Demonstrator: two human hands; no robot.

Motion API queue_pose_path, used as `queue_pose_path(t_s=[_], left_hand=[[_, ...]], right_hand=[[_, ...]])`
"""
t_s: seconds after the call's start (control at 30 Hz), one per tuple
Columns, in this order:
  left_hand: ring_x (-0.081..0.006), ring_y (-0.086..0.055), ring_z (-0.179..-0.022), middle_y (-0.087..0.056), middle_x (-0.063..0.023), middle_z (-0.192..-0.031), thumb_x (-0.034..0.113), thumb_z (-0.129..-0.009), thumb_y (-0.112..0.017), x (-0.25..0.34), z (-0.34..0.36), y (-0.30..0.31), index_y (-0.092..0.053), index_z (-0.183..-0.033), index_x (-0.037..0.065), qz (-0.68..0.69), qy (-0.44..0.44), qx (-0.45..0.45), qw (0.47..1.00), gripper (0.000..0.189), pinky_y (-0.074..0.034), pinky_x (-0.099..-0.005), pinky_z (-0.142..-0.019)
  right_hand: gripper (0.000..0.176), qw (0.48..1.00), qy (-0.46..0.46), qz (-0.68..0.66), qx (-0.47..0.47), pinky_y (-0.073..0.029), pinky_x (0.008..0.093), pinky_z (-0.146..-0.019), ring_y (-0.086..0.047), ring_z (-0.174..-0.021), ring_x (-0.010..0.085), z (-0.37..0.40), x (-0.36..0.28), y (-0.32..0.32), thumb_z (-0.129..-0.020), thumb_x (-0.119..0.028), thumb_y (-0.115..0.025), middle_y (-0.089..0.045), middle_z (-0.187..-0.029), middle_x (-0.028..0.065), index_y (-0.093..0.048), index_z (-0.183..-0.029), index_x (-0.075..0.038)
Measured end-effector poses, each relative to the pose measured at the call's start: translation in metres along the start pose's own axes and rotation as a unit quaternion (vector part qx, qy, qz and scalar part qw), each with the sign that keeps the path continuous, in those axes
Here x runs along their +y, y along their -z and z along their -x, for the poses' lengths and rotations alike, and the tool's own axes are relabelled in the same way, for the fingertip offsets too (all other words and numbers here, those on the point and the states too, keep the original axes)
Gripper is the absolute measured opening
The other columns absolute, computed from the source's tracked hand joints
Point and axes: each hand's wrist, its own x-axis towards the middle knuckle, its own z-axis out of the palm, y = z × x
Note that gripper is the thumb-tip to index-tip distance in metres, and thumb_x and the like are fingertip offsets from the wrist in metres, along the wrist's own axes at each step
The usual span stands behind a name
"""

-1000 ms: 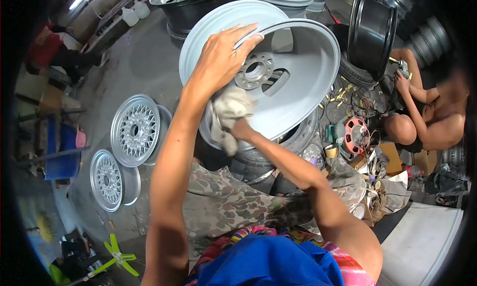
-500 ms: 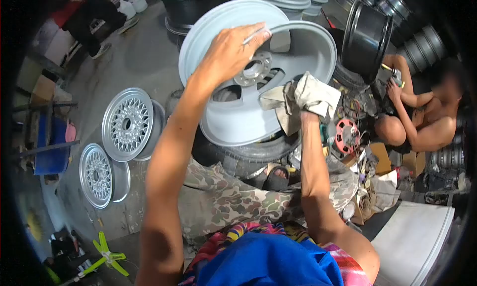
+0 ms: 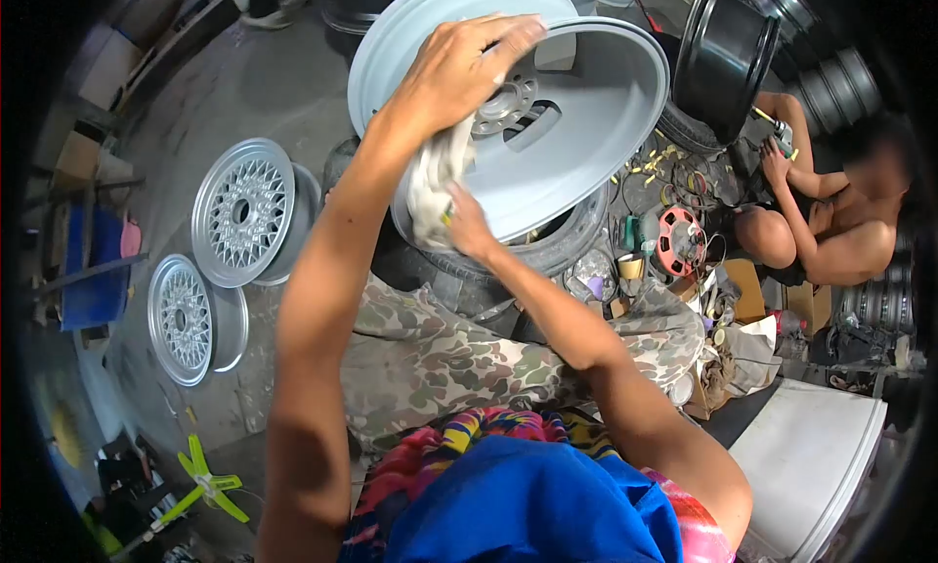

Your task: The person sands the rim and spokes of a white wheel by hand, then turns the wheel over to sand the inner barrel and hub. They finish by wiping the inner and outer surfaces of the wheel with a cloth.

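Observation:
A large grey wheel rim [image 3: 596,113] stands tilted in front of me, its spokes and round hub partly covered by my arm and hand. My left hand [image 3: 471,60] grips the rim's upper lip, fingers over the edge. Low on the rim's left side, my right hand [image 3: 469,223] is closed on a pale cloth [image 3: 437,187] pressed against the surface. Motion blurs the cloth and the fingers holding it. Beneath the rim lies a black tyre [image 3: 562,245].
Two silver mesh-spoke rims [image 3: 241,213] stand on the floor to the left, near a green fan [image 3: 207,480]. A co-worker [image 3: 831,201] crouches at right holding a tool. A red cable reel [image 3: 679,240] and clutter lie between us. A white panel [image 3: 811,455] is at lower right.
My right hand has swept the cloth from the rim's right side across to its lower left. The rim has turned and tilted somewhat, while my left hand stays at its top.

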Motion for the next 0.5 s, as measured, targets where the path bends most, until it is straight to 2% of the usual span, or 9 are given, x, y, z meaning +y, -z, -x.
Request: queue_pose_path(t_s=[0.07, 0.13, 0.17, 0.2, 0.23, 0.3, 0.33, 0.43, 0.5], left_hand=[[-0.0360, -0.064, -0.121, -0.070, -0.0188, -0.124, 0.037, -0.101, -0.060, 0.000, 0.006, -0.005, -0.069, -0.128, 0.006, -0.060, -0.037, 0.022, 0.997, 0.043, -0.047, -0.0386, -0.106], [-0.0368, -0.057, -0.130, -0.067, -0.0172, -0.131, 0.029, -0.092, -0.069, -0.001, 0.012, -0.022, -0.066, -0.132, 0.009, -0.168, -0.079, 0.047, 0.982, 0.045, -0.042, -0.0426, -0.113], [-0.0360, -0.053, -0.134, -0.064, -0.0158, -0.136, 0.024, -0.087, -0.071, 0.001, 0.017, -0.030, -0.063, -0.137, 0.012, -0.198, -0.084, 0.046, 0.976, 0.052, -0.038, -0.0456, -0.117], [-0.0364, -0.052, -0.134, -0.063, -0.0153, -0.137, 0.019, -0.085, -0.071, 0.006, 0.020, -0.037, -0.062, -0.137, 0.014, -0.211, -0.086, 0.039, 0.973, 0.054, -0.036, -0.0482, -0.117], [-0.0368, -0.052, -0.134, -0.062, -0.0146, -0.137, 0.017, -0.084, -0.072, 0.015, 0.025, -0.038, -0.062, -0.138, 0.014, -0.225, -0.082, 0.033, 0.970, 0.055, -0.036, -0.0503, -0.117], [-0.0373, -0.052, -0.134, -0.062, -0.0139, -0.137, 0.014, -0.082, -0.073, 0.021, 0.030, -0.040, -0.061, -0.138, 0.015, -0.237, -0.070, 0.027, 0.969, 0.057, -0.036, -0.0524, -0.117], [-0.0374, -0.051, -0.135, -0.061, -0.0142, -0.138, 0.011, -0.082, -0.073, 0.020, 0.030, -0.039, -0.059, -0.140, 0.015, -0.271, -0.070, 0.041, 0.959, 0.060, -0.034, -0.0540, -0.117], [-0.0376, -0.048, -0.137, -0.058, -0.0156, -0.141, 0.009, -0.080, -0.073, 0.023, 0.033, -0.036, -0.055, -0.144, 0.015, -0.327, -0.059, 0.057, 0.941, 0.067, -0.032, -0.0555, -0.118], [-0.0383, -0.043, -0.140, -0.053, -0.0191, -0.145, 0.009, -0.080, -0.073, 0.024, 0.043, -0.035, -0.049, -0.148, 0.012, -0.332, -0.061, 0.057, 0.939, 0.073, -0.029, -0.0553, -0.119]], right_hand=[[0.052, 0.967, -0.075, 0.243, 0.031, -0.038, 0.0434, -0.115, -0.049, -0.136, 0.0409, 0.012, 0.117, 0.027, -0.095, -0.029, -0.066, -0.053, -0.144, 0.0244, -0.052, -0.138, -0.004], [0.069, 0.914, -0.137, 0.379, -0.042, -0.051, 0.0512, -0.097, -0.062, -0.117, 0.0418, -0.008, 0.145, 0.125, -0.085, -0.027, -0.074, -0.056, -0.139, 0.0213, -0.043, -0.145, -0.013], [0.078, 0.836, -0.175, 0.511, -0.098, -0.056, 0.0489, -0.083, -0.068, -0.108, 0.0391, -0.027, 0.132, 0.176, -0.083, -0.025, -0.076, -0.059, -0.135, 0.0195, -0.037, -0.150, -0.019], [0.080, 0.767, -0.088, 0.634, -0.027, -0.058, 0.0440, -0.075, -0.071, -0.100, 0.0331, -0.039, 0.140, 0.220, -0.080, -0.022, -0.077, -0.061, -0.133, 0.0168, -0.039, -0.150, -0.021], [0.072, 0.704, -0.092, 0.700, -0.070, -0.058, 0.0405, -0.074, -0.072, -0.097, 0.0275, -0.051, 0.078, 0.249, -0.085, -0.020, -0.070, -0.061, -0.132, 0.0143, -0.041, -0.151, -0.022], [0.037, 0.640, 0.117, 0.754, 0.088, -0.055, 0.0382, -0.069, -0.068, -0.085, 0.0267, -0.078, 0.100, 0.293, -0.096, -0.017, -0.053, -0.064, -0.108, 0.0106, -0.059, -0.132, -0.019], [0.037, 0.679, -0.003, 0.734, 0.021, -0.054, 0.0412, -0.069, -0.068, -0.089, 0.0285, -0.093, 0.066, 0.293, -0.093, -0.015, -0.055, -0.060, -0.120, 0.0143, -0.059, -0.130, -0.015], [0.035, 0.720, 0.072, 0.674, 0.150, -0.056, 0.0424, -0.075, -0.069, -0.093, 0.0309, -0.075, 0.090, 0.272, -0.093, -0.017, -0.055, -0.061, -0.124, 0.0246, -0.063, -0.127, -0.011], [0.045, 0.697, 0.125, 0.685, 0.172, -0.057, 0.0441, -0.082, -0.069, -0.102, 0.0361, -0.065, 0.202, 0.234, -0.093, -0.020, -0.057, -0.055, -0.136, 0.0355, -0.059, -0.130, 0.004]])
